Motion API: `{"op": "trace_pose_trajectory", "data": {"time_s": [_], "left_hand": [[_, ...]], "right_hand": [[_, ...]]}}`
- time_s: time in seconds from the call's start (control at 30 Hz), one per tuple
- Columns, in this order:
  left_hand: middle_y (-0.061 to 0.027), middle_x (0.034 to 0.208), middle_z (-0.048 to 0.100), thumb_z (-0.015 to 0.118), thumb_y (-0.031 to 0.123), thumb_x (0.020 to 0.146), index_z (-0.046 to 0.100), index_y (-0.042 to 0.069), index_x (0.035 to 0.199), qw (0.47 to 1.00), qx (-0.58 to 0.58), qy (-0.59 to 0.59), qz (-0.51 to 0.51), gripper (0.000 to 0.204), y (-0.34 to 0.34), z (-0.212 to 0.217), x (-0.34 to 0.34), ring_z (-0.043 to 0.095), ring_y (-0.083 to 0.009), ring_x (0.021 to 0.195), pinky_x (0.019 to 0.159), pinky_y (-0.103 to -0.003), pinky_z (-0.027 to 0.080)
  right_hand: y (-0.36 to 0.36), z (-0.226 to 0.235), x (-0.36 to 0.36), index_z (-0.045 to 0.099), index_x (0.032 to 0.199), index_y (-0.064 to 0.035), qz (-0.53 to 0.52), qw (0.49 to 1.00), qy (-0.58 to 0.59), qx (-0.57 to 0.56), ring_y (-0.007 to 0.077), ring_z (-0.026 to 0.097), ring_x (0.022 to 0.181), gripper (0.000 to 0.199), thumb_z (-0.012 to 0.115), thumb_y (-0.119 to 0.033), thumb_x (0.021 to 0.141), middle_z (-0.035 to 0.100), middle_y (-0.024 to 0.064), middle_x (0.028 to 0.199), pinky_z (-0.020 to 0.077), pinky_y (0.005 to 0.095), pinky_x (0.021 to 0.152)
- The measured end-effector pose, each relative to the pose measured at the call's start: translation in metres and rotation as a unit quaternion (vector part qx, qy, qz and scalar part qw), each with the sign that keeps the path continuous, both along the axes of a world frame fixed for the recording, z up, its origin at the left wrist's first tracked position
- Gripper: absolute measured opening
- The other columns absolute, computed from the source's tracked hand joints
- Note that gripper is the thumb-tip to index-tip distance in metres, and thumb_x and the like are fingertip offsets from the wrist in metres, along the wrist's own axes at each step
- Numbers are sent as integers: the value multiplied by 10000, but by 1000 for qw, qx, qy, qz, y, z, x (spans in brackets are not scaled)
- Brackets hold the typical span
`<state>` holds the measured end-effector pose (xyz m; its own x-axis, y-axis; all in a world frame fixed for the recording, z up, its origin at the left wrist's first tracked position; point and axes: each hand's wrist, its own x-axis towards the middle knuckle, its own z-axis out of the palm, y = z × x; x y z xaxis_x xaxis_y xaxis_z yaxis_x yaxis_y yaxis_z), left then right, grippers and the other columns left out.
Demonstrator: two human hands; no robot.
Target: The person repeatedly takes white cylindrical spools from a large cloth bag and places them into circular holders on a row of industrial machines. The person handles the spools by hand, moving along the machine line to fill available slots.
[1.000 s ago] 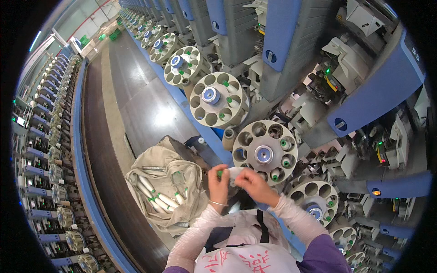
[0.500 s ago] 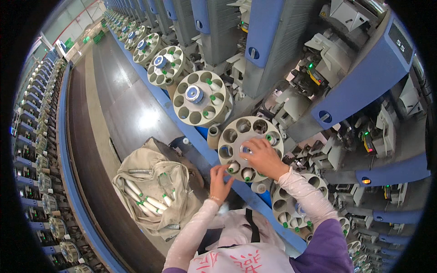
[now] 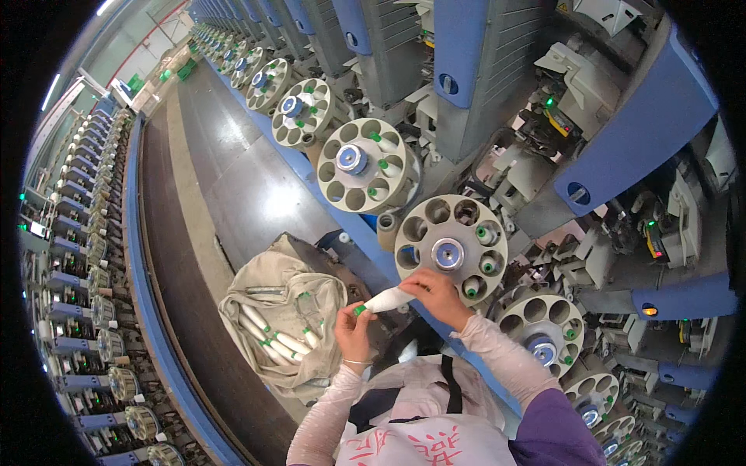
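In front of the nearest round magazine (image 3: 404, 225), I hold a white yarn bobbin (image 3: 388, 300) between my two hands, tilted with its green tip toward the left. My left hand (image 3: 353, 335) is closed round the green-tipped end. At the other end, the fingers of my right hand (image 3: 440, 300) pinch the bobbin's tapered end; whether a thread is between them is too small to see. The magazine is pale, with round pockets about a silver-and-blue hub (image 3: 448, 254). Several green-tipped bobbins sit in its right-hand pockets; my right hand covers part of its front rim.
Left of my hands, an open beige cloth bag (image 3: 260, 283) holds several white bobbins (image 3: 289, 342). More magazines (image 3: 361, 190) line the blue rail (image 3: 361, 241). Blue-and-grey machine units (image 3: 622, 147) stand at the right. A dark track (image 3: 167, 256) runs along the left, beside another machine row.
My right hand has left the magazine's hub and moved toward me. Both hands now hold a white bobbin in front of the magazine. The whole view has shifted slightly.
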<state>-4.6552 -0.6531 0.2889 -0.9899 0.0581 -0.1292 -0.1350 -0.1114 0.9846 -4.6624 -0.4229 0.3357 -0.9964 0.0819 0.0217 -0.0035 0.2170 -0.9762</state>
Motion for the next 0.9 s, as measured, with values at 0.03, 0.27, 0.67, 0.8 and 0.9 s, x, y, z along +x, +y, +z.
{"op": "trace_pose_trajectory", "data": {"time_s": [0.03,0.27,0.67,0.8,0.9], "left_hand": [[-76,968,671,646,82,981,594,-18,1127,1000,-5,-9,19,184,-1,1,0,674,-147,795,767,-279,544],[-91,987,665,643,59,969,588,-18,1083,999,-7,-26,46,148,5,3,0,673,-153,790,757,-278,547],[-56,933,617,606,123,989,565,5,1065,999,-4,-10,-50,147,26,6,-19,617,-117,780,715,-252,515],[-62,935,622,556,221,1027,571,7,1127,993,-33,-65,-92,237,25,-1,-9,632,-132,769,726,-267,514],[-83,948,655,588,242,1019,599,7,1125,976,-140,-89,-141,259,10,-13,11,654,-144,763,703,-292,524]], "right_hand": [[-10,-9,1,750,1061,-102,5,996,64,54,193,617,952,218,734,-235,889,696,30,993,460,341,836],[-36,-31,-2,764,1105,-147,36,990,52,130,239,592,1036,283,748,-275,852,694,11,1125,425,377,915],[6,36,13,653,823,-36,114,958,66,256,320,573,812,161,703,-185,858,600,104,787,454,426,760],[59,59,6,655,846,-39,-43,988,-99,-110,298,569,804,153,690,-183,885,589,105,789,458,405,760],[89,49,-13,633,817,-50,-35,978,34,204,296,573,871,91,685,-112,858,580,103,859,445,387,792]]}}
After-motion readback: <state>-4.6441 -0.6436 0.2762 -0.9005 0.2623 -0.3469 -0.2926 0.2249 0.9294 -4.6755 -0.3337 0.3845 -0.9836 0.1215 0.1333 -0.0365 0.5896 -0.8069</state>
